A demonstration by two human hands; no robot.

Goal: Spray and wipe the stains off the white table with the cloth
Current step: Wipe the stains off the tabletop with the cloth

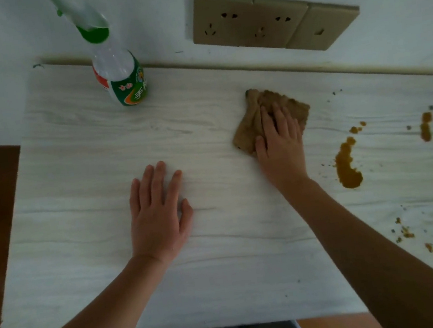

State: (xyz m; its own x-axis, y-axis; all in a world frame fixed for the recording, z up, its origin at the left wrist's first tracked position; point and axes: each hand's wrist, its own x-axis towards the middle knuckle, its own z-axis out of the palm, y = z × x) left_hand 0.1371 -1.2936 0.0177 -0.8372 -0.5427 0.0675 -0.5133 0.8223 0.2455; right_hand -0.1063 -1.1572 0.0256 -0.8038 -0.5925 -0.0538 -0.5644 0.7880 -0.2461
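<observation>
On white table, spray bottle stood at back; green label, characters not legible. Brown cloth, crumpled, was pressed flat under right hand. Left hand lay spread, empty. Mustard-coloured stains remained at right.

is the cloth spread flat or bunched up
Bunched up: the brown cloth lies crumpled in folds under the right hand, which presses flat on it on the white table.

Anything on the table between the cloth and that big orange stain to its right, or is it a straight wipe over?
Nothing visible. The right hand lies flat on the cloth, and only bare table separates it from the large orange stain. The spray bottle stands far left.
</observation>
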